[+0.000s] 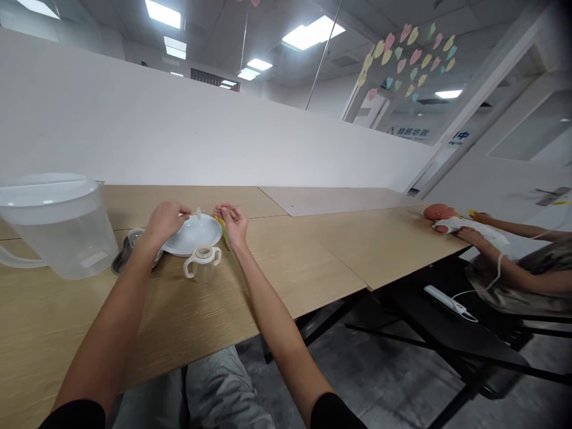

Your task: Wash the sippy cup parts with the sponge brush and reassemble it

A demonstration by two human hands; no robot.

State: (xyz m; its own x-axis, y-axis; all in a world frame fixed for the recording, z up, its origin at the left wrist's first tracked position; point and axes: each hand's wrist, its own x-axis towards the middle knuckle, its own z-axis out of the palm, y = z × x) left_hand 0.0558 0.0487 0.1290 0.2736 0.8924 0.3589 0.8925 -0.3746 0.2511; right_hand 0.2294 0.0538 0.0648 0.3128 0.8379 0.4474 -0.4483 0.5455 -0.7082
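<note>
My left hand (164, 220) is closed in a pinch on a thin straw-like piece with a small cap (195, 211), held over a white plate (193, 236). My right hand (232, 221) is closed at the plate's right edge, pinching something thin that I cannot make out, right by a yellow-green item (223, 230). A clear two-handled sippy cup without a lid (202, 262) stands just in front of the plate, between my forearms.
A large clear lidded pitcher (58, 226) stands at the left. A small metal dish (127, 253) lies under my left wrist. At the right, another person's arms (500, 244) handle a baby doll (451, 220) on the wooden table (313, 250). A white partition wall runs behind.
</note>
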